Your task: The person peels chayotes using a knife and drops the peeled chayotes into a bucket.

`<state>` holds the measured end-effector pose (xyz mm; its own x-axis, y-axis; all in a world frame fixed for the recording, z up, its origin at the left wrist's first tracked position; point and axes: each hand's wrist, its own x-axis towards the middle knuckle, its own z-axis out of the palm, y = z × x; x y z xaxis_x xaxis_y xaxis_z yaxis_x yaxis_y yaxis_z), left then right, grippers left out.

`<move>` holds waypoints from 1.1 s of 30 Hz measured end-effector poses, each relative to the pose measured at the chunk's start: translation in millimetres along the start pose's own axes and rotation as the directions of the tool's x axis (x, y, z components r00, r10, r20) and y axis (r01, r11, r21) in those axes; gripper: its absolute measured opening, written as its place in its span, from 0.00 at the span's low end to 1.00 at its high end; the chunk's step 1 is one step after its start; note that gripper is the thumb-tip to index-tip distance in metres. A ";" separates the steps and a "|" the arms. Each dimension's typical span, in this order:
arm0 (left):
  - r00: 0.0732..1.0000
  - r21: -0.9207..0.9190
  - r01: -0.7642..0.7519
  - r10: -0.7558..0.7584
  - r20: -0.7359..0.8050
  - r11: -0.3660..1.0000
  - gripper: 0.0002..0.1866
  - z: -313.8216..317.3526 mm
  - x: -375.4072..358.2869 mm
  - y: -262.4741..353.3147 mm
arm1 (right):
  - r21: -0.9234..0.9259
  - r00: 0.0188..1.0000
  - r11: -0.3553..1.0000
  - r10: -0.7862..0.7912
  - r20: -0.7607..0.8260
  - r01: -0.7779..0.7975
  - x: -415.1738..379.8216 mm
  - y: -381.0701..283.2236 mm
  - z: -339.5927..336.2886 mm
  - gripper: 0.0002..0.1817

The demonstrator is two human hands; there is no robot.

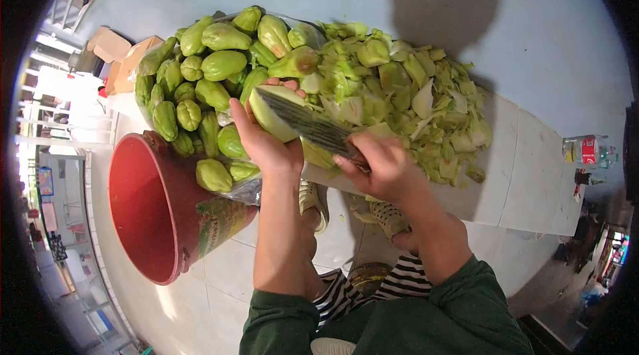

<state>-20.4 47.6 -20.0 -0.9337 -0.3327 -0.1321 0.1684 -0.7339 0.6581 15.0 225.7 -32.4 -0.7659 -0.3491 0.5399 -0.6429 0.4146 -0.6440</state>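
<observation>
A pale green chayote (271, 117), its skin partly pared away, rests in the palm of my left hand (269, 139), with the fingers curled round its far side. My right hand (379, 163) grips a knife (303, 121) by its handle. The broad dark blade slants up to the left and lies across the chayote's right side. Beyond my left hand is a heap of whole green chayotes (223, 65), some lying on clear plastic. A wide pile of cut pieces and peelings (426, 99) spreads behind and to the right of the knife.
A large red bucket (143, 205) leans at the left below the heap. An opened cardboard box (133, 65) stands behind it. Far right on the tiled ledge (532, 155) is a plastic bottle (590, 151). My shoes (313, 205) show under the ledge's front edge.
</observation>
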 end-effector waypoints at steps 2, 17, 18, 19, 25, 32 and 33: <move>1.000 -0.071 -0.013 0.014 0.014 0.997 0.34 -5.6 0.6 -3.7 | -0.001 0.998 0.998 -0.067 -0.019 0.067 -1.2 -0.5 7.4 0.13; 0.922 0.096 -0.387 0.383 0.058 0.917 0.30 -8.3 0.1 -5.8 | -0.011 0.991 0.997 0.078 0.109 -0.077 -19.6 -21.6 30.1 0.19; 0.907 0.180 -0.420 0.416 0.065 0.889 0.30 -5.7 -1.6 -5.0 | -0.011 0.991 0.997 0.077 0.109 -0.077 -19.5 -22.1 29.4 0.19; 0.892 0.262 -0.450 0.446 0.076 0.854 0.30 -3.6 -2.7 -4.5 | -0.011 0.991 0.997 0.082 0.108 -0.081 -19.2 -22.9 28.1 0.19; 0.808 0.412 -0.573 0.571 0.144 0.708 0.30 2.1 -2.6 -6.3 | -0.018 0.994 0.998 0.060 0.086 -0.059 -19.3 -26.3 24.7 0.19; 0.789 0.458 -0.594 0.590 0.172 0.662 0.29 6.5 -4.1 -8.3 | -0.008 0.995 0.997 0.080 0.068 -0.079 -19.5 -26.2 25.9 0.19; 0.810 0.428 -0.571 0.565 0.157 0.701 0.29 5.1 -2.9 -10.2 | -0.009 0.995 0.997 0.081 0.066 -0.081 -19.5 -25.1 27.2 0.19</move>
<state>-21.0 59.1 -22.5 -0.7110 -0.5913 0.3806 0.5157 -0.0705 0.8538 46.0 199.3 -41.5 -0.8140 -0.3687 0.4489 -0.5788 0.4492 -0.6806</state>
